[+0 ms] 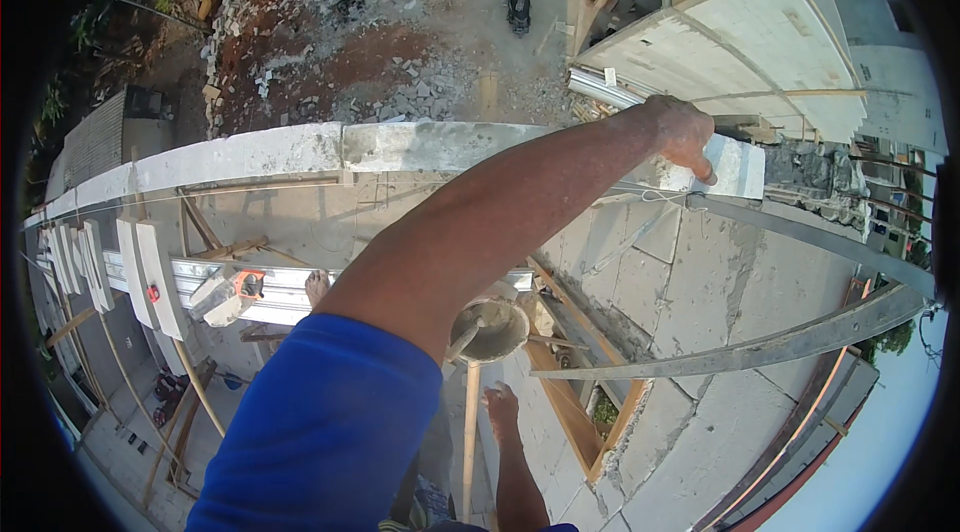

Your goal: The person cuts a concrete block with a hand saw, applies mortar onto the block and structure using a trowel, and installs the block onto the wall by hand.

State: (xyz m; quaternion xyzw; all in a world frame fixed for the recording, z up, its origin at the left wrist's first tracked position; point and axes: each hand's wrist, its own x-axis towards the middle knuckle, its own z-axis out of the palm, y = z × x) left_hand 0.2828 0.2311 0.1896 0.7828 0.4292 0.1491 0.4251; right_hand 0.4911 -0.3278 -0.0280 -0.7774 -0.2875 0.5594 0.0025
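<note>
My left arm, in a blue sleeve, stretches across to the far right. At its end my left hand (pixel 685 137) grips a pale concrete block (pixel 740 170) on top of the wall, its fingers bent over the edge and a digit pointing down. A thin string (pixel 655 196) runs beside that block. Lower down, my right hand (pixel 502 408) hangs with its fingers apart and nothing visible in them, close to an upright wooden pole (pixel 471 432). Just above the pole sits a bucket (pixel 510 329) with grey mortar residue and a tool's handle (pixel 462 341) sticking out.
A long wall top (pixel 420 146) spans the view, with rubble ground far below it. My bare foot (pixel 317 287) is on a silvery plank (pixel 285 294), near an orange-handled saw (pixel 249 284) and upright pale blocks (pixel 160 277). A curved grey beam (pixel 740 357) crosses the right side.
</note>
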